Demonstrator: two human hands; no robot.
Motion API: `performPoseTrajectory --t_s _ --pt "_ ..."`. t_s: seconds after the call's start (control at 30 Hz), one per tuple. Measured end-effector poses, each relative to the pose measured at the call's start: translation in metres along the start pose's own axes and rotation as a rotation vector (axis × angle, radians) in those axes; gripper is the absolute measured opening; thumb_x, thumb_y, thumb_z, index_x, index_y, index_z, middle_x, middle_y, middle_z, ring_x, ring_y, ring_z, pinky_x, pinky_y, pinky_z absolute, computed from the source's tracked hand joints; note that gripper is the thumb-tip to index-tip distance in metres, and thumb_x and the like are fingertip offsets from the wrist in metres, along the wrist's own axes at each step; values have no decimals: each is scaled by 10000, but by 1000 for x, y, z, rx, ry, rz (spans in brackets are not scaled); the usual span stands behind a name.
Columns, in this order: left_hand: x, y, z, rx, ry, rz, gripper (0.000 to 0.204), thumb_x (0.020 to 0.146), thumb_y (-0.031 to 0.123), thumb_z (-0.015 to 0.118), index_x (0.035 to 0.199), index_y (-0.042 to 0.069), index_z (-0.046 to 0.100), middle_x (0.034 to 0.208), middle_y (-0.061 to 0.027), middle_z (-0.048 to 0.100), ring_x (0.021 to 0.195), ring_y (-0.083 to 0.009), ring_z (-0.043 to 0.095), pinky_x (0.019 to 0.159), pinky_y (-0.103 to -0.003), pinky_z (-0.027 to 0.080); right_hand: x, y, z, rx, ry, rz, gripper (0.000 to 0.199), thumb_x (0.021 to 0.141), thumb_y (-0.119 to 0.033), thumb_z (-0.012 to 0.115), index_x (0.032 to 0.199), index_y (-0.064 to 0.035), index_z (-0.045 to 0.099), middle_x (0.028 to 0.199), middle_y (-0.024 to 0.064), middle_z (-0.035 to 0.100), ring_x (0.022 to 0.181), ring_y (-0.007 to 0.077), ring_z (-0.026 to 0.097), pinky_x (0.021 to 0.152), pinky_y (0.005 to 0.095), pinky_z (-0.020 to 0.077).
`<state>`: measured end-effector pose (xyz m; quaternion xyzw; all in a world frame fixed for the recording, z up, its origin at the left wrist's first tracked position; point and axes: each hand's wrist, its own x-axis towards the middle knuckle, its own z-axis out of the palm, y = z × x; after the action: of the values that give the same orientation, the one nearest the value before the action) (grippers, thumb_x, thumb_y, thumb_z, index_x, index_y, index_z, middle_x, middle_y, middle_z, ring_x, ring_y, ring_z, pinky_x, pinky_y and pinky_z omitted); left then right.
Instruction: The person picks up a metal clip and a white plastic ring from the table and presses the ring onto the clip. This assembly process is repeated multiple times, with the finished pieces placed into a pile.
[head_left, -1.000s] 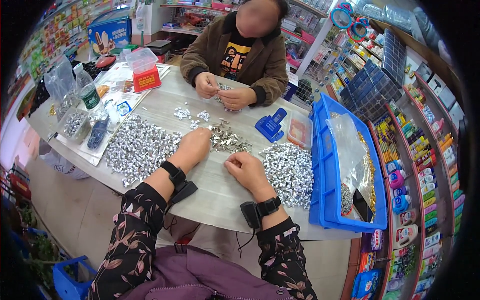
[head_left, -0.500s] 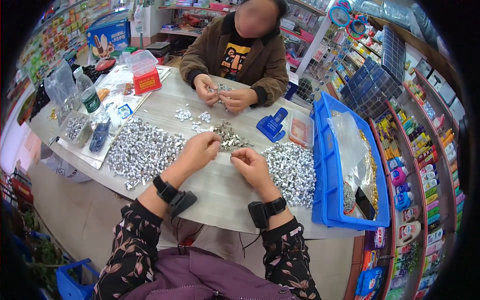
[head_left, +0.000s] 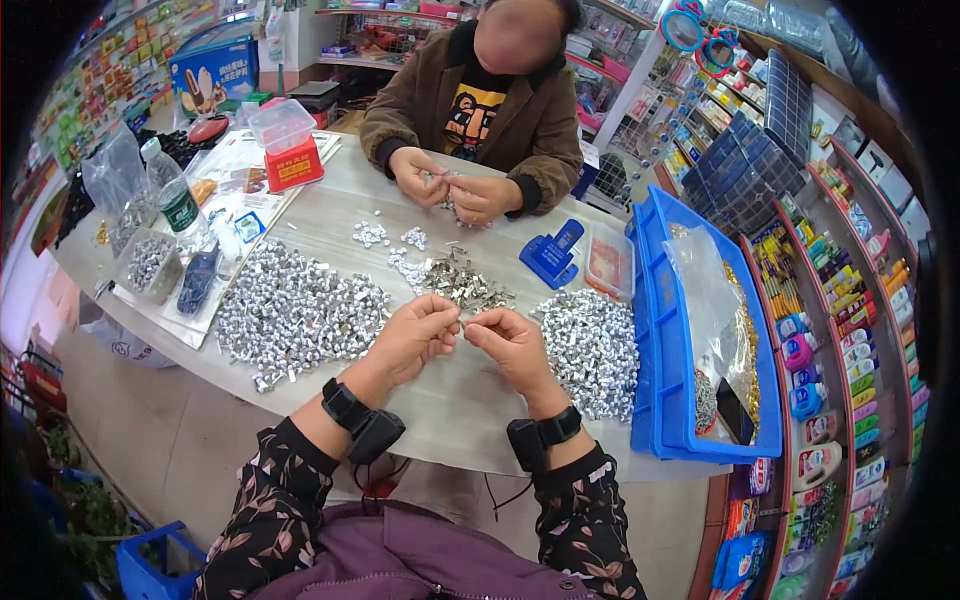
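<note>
My left hand [head_left: 418, 338] and my right hand [head_left: 508, 345] meet fingertip to fingertip over the near middle of the table. Each is closed in a pinch; whatever they hold is too small to make out. Just beyond them lies a heap of loose metal clips [head_left: 464, 284]. To the left of my left hand spreads a big pile of small silver-and-white pieces [head_left: 295, 315]. A similar pile of silver-and-white pieces [head_left: 592, 352] sits right of my right hand. A few small clusters of white pieces [head_left: 370, 234] lie farther back.
Across the table [head_left: 330, 215] a person [head_left: 475, 110] handles small pieces. A blue crate [head_left: 655, 330] stands at the right edge, beside a blue plastic holder [head_left: 552, 254] and a clear box [head_left: 608, 258]. At left are a bottle [head_left: 178, 200], a tub [head_left: 150, 258] and a red scale [head_left: 294, 166].
My left hand has moved right and toward me, and its fingertips now meet those of my right hand. The other person's hands have shifted slightly.
</note>
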<state>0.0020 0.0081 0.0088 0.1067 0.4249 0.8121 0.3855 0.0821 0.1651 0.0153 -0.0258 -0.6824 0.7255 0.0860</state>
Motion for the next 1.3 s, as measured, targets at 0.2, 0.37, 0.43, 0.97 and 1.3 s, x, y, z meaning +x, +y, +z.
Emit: performPoseTrajectory --t_s 0.2,0.37,0.43,0.97,1.3 --pt "0 2 -2 0 10 -22 91 887 139 556 915 56 532 777 -40 594 642 -100 589 568 -215 514 -1 -5 5 -32 -24 -119 106 820 -65 642 908 -11 616 855 19 635 762 57 573 664 184 447" --pt "-4 -3 3 89 11 52 100 889 121 548 942 38 530 807 -71 609 680 -130 619 594 -223 530 -4 -12 6 -56 -24 -67 100 826 -57 629 913 -12 612 842 10 626 744 50 561 649 176 442" --pt "-4 -8 5 321 37 171 107 889 110 543 943 19 527 813 -86 610 691 -150 625 609 -234 533 -5 -10 7 -86 -23 -51 97 827 -53 626 914 -14 612 841 5 619 743 47 556 647 173 438" --pt "2 -17 -4 318 115 259 140 884 94 528 917 -41 511 791 -110 604 676 -165 631 593 -261 541 3 9 12 -135 1 -73 58 838 -46 613 880 -8 596 836 30 629 748 69 573 683 192 461" --pt "-3 -22 -4 261 67 217 130 893 108 531 946 -11 522 824 -102 609 701 -155 625 627 -258 540 1 18 11 -98 26 -80 74 832 -74 636 873 -19 608 819 10 628 732 42 558 642 168 441"
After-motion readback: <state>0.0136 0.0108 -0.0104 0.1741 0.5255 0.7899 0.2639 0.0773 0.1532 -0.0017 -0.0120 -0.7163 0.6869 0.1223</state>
